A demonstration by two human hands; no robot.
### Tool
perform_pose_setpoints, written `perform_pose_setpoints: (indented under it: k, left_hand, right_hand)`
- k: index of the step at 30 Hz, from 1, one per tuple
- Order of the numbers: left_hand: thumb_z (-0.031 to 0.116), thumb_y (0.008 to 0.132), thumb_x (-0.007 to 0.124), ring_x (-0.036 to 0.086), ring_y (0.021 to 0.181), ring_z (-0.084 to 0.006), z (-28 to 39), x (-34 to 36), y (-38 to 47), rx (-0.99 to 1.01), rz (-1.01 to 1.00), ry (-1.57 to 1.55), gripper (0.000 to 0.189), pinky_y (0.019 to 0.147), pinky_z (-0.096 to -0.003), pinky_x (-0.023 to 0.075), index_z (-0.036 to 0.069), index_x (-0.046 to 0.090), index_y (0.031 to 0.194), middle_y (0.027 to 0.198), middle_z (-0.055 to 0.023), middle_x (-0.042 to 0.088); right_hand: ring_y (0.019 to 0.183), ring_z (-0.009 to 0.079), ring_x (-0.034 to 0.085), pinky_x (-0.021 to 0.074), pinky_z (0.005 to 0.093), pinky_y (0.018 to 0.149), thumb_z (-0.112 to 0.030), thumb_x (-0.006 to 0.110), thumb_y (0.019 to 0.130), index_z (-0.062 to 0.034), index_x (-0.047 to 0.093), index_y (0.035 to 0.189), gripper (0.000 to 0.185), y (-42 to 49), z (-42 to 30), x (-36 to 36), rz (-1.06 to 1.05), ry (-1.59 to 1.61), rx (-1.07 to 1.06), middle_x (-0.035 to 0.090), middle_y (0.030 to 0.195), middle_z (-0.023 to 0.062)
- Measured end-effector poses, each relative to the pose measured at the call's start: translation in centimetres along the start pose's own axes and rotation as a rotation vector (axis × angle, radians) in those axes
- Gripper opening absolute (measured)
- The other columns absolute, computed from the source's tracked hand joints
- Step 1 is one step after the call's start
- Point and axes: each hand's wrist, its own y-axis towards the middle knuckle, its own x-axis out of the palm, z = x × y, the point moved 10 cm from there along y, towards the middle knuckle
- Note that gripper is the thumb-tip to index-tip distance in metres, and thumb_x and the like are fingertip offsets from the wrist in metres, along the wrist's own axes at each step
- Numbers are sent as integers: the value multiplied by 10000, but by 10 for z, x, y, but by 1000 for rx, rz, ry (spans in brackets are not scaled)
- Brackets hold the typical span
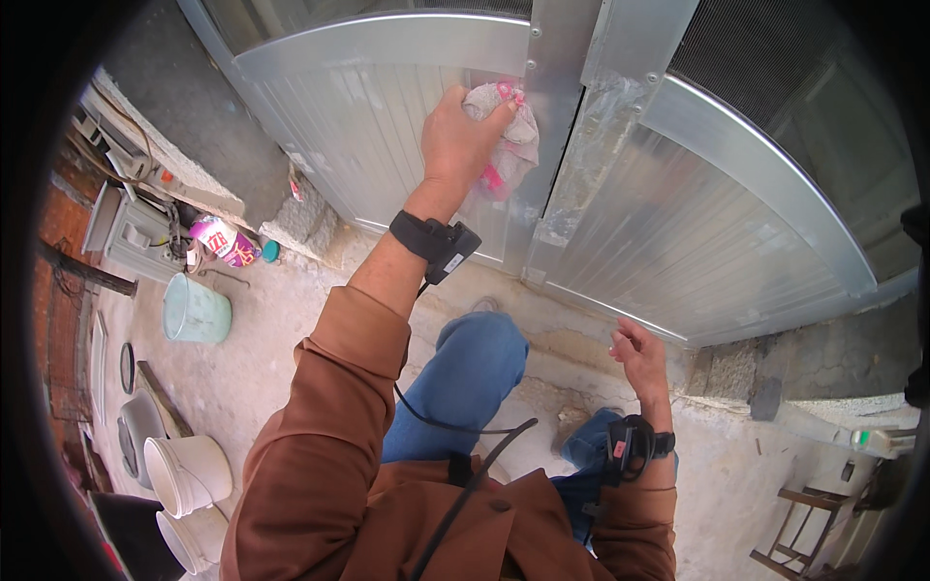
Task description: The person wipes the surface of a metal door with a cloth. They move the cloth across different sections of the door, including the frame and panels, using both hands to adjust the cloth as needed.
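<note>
My left hand grips a crumpled white and pink cloth. The cloth rests against the ribbed lower panel of the left metal door leaf, close to its riveted edge. Part of the cloth is covered by my fingers and thumb. Lower down, my right hand hangs before the right door leaf, its fingers loosely bent and apart with nothing in them. A narrow dark gap runs between the two leaves. Each wrist wears a black strap with a small device.
On the left floor stand a pale green bucket, white buckets and a grey basin. A purple and white bag lies beside a stone block. A wooden frame is at lower right. A black cable crosses my jacket.
</note>
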Motion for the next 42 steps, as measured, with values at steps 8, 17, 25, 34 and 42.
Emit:
perform_pose_setpoints:
  k: [8, 17, 25, 34, 42]
  left_hand:
    - [418, 729, 725, 617, 760, -331, -68, 40, -41, -111, -46, 71, 450, 670, -396, 488, 23, 533, 832, 795, -158, 632]
    - [395, 736, 734, 604, 773, -330, -112, 65, -71, -99, -64, 139, 400, 668, -395, 484, 50, 568, 855, 822, -133, 620]
    - [354, 740, 727, 611, 789, -304, -56, 28, -47, 30, 101, -10, 333, 660, -376, 487, 82, 581, 865, 860, -101, 623]
    - [363, 712, 745, 615, 705, -282, 27, -22, -5, 160, 222, -17, 378, 642, -361, 489, 40, 583, 826, 774, -122, 630]
    - [384, 744, 727, 604, 711, -300, -9, 4, -21, 20, 87, -7, 409, 639, -375, 480, 38, 525, 822, 760, -131, 613]
  right_hand:
    - [693, 105, 587, 479, 239, 637, -103, 588, 868, 52, 562, 1192, 359, -1, 0, -1, 5, -27, 16, 622, 871, 49]
    - [695, 106, 590, 476, 240, 637, -100, 594, 865, 53, 561, 1195, 366, 5, 13, -3, 21, -26, 60, 630, 882, 56]
    - [681, 117, 600, 481, 249, 628, -120, 602, 854, 59, 562, 1191, 384, 5, 17, -8, 41, -46, 58, 630, 895, 75]
    - [673, 126, 605, 492, 257, 630, -118, 607, 849, 63, 566, 1180, 379, 6, 20, -10, 68, -44, 53, 635, 889, 97]
    - [660, 123, 601, 489, 255, 620, -111, 603, 843, 47, 581, 1164, 359, 7, 18, -8, 57, -63, 35, 643, 843, 78]
